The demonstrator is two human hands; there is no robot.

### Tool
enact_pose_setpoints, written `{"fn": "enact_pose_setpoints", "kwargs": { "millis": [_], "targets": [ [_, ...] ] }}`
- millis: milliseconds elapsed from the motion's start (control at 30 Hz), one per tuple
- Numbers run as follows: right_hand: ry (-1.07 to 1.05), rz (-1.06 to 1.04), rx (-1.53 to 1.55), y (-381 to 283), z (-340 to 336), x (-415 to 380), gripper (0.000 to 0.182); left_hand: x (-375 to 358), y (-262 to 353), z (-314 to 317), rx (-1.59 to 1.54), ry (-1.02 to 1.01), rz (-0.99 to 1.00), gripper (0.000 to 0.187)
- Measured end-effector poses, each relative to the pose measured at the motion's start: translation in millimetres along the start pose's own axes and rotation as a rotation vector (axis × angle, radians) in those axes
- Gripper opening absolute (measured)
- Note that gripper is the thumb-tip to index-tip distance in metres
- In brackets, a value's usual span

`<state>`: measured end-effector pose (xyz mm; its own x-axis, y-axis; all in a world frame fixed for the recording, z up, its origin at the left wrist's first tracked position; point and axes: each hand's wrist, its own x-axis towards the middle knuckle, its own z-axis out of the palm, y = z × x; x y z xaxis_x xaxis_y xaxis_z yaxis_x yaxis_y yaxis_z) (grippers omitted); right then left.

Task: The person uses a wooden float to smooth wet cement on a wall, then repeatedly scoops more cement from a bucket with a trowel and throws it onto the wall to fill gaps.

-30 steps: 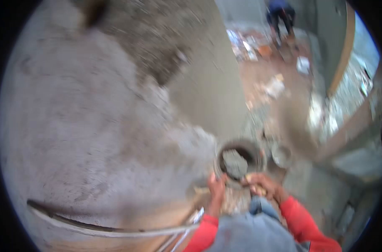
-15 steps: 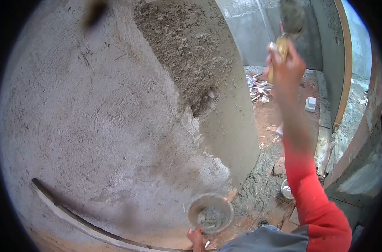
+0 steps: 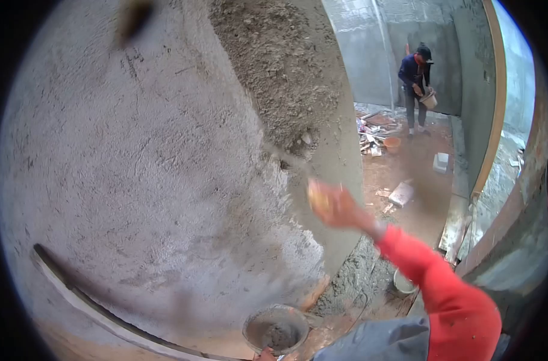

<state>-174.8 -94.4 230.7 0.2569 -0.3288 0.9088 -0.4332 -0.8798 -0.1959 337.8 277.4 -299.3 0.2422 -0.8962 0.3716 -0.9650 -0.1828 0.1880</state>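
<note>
My right hand (image 3: 334, 206) is blurred with motion and grips the yellowish handle of a trowel (image 3: 295, 163), whose blade reaches up-left against the wall (image 3: 135, 180). The blade lies at the lower edge of a rough patch of fresh mortar (image 3: 286, 66) on that grey wall. Only the fingertips of my left hand (image 3: 265, 355) show at the bottom edge, holding the rim of a round pan (image 3: 276, 330) with a little wet mortar in it. My sleeve is red.
A curved strip (image 3: 105, 319) runs low along the wall. Mortar droppings (image 3: 358, 277) and a small bucket (image 3: 402, 281) lie on the reddish floor. Farther off a person (image 3: 415, 84) in dark clothes stands holding a bucket, with debris and bricks (image 3: 400, 194) nearby.
My right hand swung down from high at the upper right to the wall, and the trowel's load is gone from view. The pan dropped slightly lower. A person is now visible at the far end.
</note>
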Motion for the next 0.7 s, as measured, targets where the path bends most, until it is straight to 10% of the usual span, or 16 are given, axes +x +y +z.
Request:
{"fn": "enact_pose_setpoints", "kwargs": {
  "millis": [67,167,233,300,533,700],
  "targets": [
    [-0.093,0.314,0.003,-33.9,7.3,-37.2,0.037,-36.5,-1.5,-21.6,0.061,-0.025,-0.009,0.038],
    [-0.087,0.389,0.120,-7.1,-17.0,6.8,0.032,-27.1,46.8,-39.0,-0.806,0.226,-1.080,0.027],
    [-0.014,0.395,0.213,-0.3,-53.3,83.5,0.034,-23.1,49.4,-37.8,-0.930,0.265,-1.074,0.033],
    [0.009,0.554,0.516,-1.9,-83.6,152.0,0.033,-29.5,28.6,-33.5,0.336,-0.339,-0.468,0.040],
    [-0.010,0.501,0.842,78.1,-92.6,275.7,0.035,-63.6,36.2,-36.4,-1.193,0.277,-1.311,0.042],
    [-0.031,0.452,0.795,81.0,-94.2,296.7,0.034,-64.8,62.9,-47.4,-0.967,0.180,-1.100,0.042]
  ]
}}
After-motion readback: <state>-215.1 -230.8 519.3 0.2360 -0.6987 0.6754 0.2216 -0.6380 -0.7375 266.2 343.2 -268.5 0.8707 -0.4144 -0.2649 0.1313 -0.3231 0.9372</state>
